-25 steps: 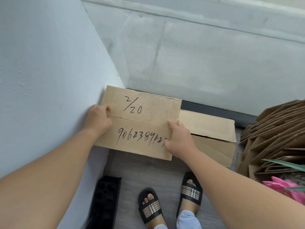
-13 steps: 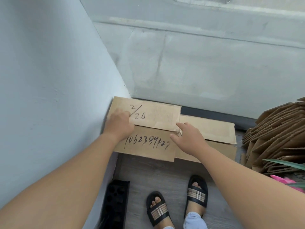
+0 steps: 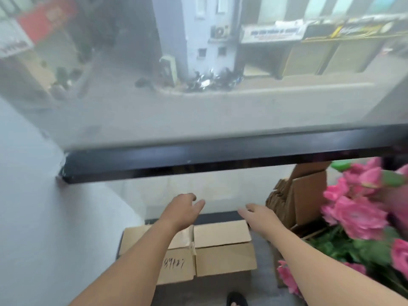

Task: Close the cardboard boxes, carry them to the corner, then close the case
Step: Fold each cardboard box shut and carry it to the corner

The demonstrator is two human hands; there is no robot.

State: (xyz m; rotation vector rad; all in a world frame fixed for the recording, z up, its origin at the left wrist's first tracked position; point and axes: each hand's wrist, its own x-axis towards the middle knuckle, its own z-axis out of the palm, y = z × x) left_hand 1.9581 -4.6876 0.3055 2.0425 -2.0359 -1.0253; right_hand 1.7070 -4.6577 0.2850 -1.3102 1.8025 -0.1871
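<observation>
Both hands are off now: left hand [image 3: 182, 209] and right hand [image 3: 258, 215] hover loose-fingered, holding nothing, looks like. The two closed cardboard boxes [image 3: 223, 248] sit side by side on the floor right below them.

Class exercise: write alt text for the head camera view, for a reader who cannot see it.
Two bare hands, left hand and right hand, hover open above two closed cardboard boxes set side by side in a floor corner below a window with a black frame. Pink flowers and stacked flat cardboard stand to the right.
</observation>
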